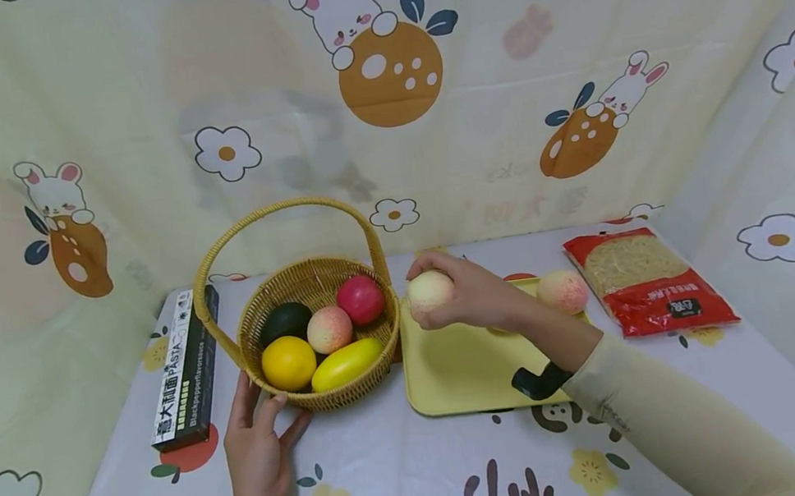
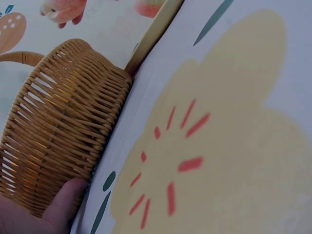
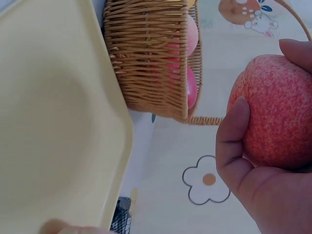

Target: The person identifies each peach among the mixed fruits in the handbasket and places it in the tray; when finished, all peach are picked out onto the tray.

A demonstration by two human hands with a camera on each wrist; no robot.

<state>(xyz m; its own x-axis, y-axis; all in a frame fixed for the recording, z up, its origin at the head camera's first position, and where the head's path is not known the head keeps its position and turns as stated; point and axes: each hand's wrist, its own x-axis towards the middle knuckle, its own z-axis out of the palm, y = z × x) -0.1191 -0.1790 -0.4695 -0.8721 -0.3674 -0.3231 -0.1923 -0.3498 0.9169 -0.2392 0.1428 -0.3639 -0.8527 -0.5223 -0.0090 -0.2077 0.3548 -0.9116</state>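
My right hand (image 1: pixel 459 294) holds a peach (image 1: pixel 430 294) in the air over the left part of the yellow tray (image 1: pixel 457 373), just right of the wicker basket (image 1: pixel 344 395). Thumb and fingers curl round its red side in the right wrist view. My left hand (image 1: pixel 259 455) touches the basket's lower left side with extended fingers; its thumb (image 2: pixel 66 200) lies against the weave. Inside the basket are a dark green fruit (image 1: pixel 286 323), a round yellow fruit (image 1: pixel 288 364), a peach (image 1: pixel 329 329), a pinkish-red fruit (image 1: pixel 361 300) and a long yellow fruit (image 1: pixel 347 364).
Another peach (image 1: pixel 563 292) lies at the tray's right rear, partly behind the right forearm. A black pasta box (image 1: pixel 185 369) is left of the basket. A red bag (image 1: pixel 651 280) lies right of the tray. The basket's tall handle (image 1: pixel 288 205) arches above it.
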